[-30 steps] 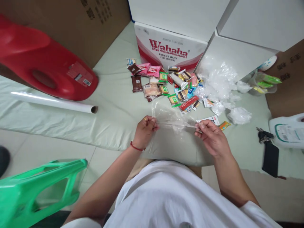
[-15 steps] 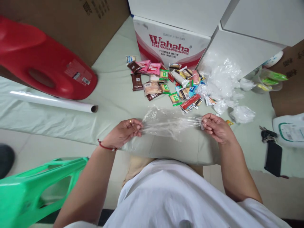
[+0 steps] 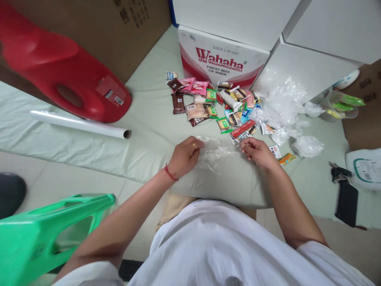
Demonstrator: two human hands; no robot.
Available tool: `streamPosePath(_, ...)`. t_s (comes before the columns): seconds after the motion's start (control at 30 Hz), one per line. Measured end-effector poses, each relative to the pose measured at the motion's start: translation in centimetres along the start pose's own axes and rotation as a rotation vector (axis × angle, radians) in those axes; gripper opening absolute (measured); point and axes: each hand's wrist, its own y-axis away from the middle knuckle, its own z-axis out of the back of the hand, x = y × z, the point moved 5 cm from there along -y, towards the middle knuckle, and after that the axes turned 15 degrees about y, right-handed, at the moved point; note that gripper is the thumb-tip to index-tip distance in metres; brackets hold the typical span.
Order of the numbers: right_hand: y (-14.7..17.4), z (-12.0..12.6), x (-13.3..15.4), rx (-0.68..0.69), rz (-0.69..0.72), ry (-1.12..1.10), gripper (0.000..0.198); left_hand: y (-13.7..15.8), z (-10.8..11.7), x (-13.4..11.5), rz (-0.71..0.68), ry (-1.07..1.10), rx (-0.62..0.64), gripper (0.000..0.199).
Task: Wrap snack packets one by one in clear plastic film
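Note:
A clear plastic bag (image 3: 218, 155) hangs crumpled between my two hands, just above the cloth-covered table. My left hand (image 3: 185, 157), with a ring and a red cord bracelet, pinches one end of it. The other end is between the thumb and fingers of my right hand (image 3: 256, 151). Just beyond the bag lies a loose pile of small wrapped snacks (image 3: 220, 105) in brown, pink, green and red packets. Crumpled clear plastic bags (image 3: 284, 105) are heaped to the right of the snacks. An orange packet (image 3: 287, 159) lies beside my right hand.
At the left are a red jug (image 3: 98, 93), a white roll (image 3: 80, 124) and a green stool (image 3: 24, 238). A Wahaha carton (image 3: 223, 59) stands behind the snacks. Keys (image 3: 339, 172), a black phone-like object (image 3: 347, 204) and a white jug (image 3: 366, 169) are at the right.
My left hand has moved right and slightly up, closer to my right hand. The bag, stretched taut before, is now slack and bunched. My right hand has shifted slightly left.

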Motion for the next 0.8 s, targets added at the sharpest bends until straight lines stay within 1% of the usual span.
streamPosePath(0.03, -0.1, 0.2, 0.1, 0.01, 0.003, 0.009, 0.037, -0.8, -0.3, 1.5, 0.025, 0.02, 0.012, 0.03)
streamPosePath(0.07, -0.1, 0.5, 0.2, 0.022, 0.003, 0.02, 0.036, -1.3, -0.7, 2.9, 0.028, 0.032, 0.058, 0.03)
streamPosePath(0.13, -0.3, 1.2, 0.2, 0.046, 0.007, 0.056, 0.035, -1.8, -1.5, 5.2, -0.004, 0.039, 0.169, 0.029)
streamPosePath(0.17, -0.4, 1.6, 0.1, 0.06, 0.015, 0.081, 0.035, -1.7, -1.9, 5.9, -0.029, 0.033, 0.224, 0.029)
streamPosePath(0.23, -0.8, 2.3, 0.1, 0.104, 0.045, 0.141, 0.034, -1.2, -2.5, 6.6, -0.073, 0.007, 0.311, 0.032)
streamPosePath(0.33, -2.1, 2.9, 0.6, 0.135, 0.146, 0.261, 0.033, -0.3, -3.1, 6.2, -0.11, -0.071, 0.427, 0.046)
streamPosePath(0.37, -2.7, 3.1, 1.0, 0.112, 0.194, 0.31, 0.032, 0.0, -3.3, 5.9, -0.117, -0.113, 0.457, 0.052)
streamPosePath(0.43, -3.7, 3.4, 2.0, 0.011, 0.296, 0.412, 0.029, 0.3, -3.5, 5.5, -0.121, -0.217, 0.485, 0.062)
streamPosePath(0.5, -4.0, 3.6, 3.0, -0.132, 0.369, 0.477, 0.026, 0.4, -3.7, 5.4, -0.105, -0.317, 0.466, 0.072)
streamPosePath(0.53, -3.9, 3.6, 3.2, -0.201, 0.375, 0.472, 0.025, 0.5, -3.8, 5.4, -0.092, -0.353, 0.452, 0.075)
streamPosePath(0.57, -3.5, 3.5, 3.1, -0.258, 0.35, 0.434, 0.026, 0.6, -3.9, 5.5, -0.081, -0.378, 0.44, 0.076)
streamPosePath(0.6, -2.8, 3.3, 2.7, -0.296, 0.29, 0.368, 0.028, 0.6, -3.9, 5.5, -0.07, -0.395, 0.429, 0.075)
streamPosePath(0.67, -1.0, 2.2, 1.1, -0.302, 0.107, 0.196, 0.039, 0.7, -4.1, 5.6, -0.056, -0.414, 0.415, 0.075)
streamPosePath(0.73, 1.2, 0.2, -0.6, -0.239, -0.059, 0.047, 0.05, 0.7, -4.1, 5.7, -0.053, -0.421, 0.412, 0.076)
streamPosePath(0.8, 3.2, -2.3, -1.5, -0.138, -0.146, -0.079, 0.062, 0.7, -4.2, 5.8, -0.052, -0.429, 0.419, 0.078)
